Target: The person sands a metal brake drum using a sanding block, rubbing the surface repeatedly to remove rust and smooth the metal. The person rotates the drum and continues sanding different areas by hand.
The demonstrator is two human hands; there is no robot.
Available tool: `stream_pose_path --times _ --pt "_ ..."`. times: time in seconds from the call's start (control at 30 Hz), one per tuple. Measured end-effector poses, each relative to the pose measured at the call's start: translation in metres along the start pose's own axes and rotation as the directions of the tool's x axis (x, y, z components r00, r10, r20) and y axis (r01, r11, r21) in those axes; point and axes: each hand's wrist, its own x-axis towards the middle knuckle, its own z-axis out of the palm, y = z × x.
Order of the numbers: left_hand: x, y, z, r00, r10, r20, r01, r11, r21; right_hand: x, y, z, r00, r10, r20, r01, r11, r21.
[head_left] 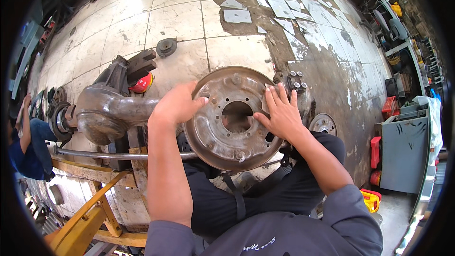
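A round, worn metal brake backing plate stands tilted in front of me, with a large hole at its centre and small bolt holes around that. My left hand grips its left rim, thumb on the face and fingers mostly hidden over the edge. Across the upper right of the face lies my right hand, fingers spread and thumb reaching to the central hole. A paler edge shows beside its fingers; I cannot tell what it is. Behind the plate, a heavy axle housing runs to the left.
A thin metal shaft lies below the axle. Yellow stands are at lower left, near another person. A round hub part sits on the right, with a grey cabinet beyond. Broken tiles lie ahead.
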Motion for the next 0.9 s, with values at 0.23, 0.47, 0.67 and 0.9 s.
stream_pose_path --times 0.23,0.47,0.67,0.9 --pt "0.002 0.004 -0.006 0.997 -0.037 0.060 0.036 0.999 0.020 0.014 -0.004 -0.003 0.998 0.023 0.056 -0.020 0.999 -0.048" --pt "0.001 -0.003 0.002 0.998 0.006 -0.056 -0.006 1.000 0.002 0.012 -0.004 -0.011 0.998 0.005 0.058 -0.003 0.999 -0.041" --pt "0.000 0.001 0.000 1.000 0.000 -0.016 0.001 1.000 0.024 0.003 0.001 -0.002 0.999 -0.035 0.020 0.035 0.999 -0.012" --pt "0.000 0.000 0.005 0.997 0.038 -0.063 -0.038 0.999 -0.002 0.005 0.001 -0.006 1.000 0.006 0.019 -0.008 0.993 0.115"
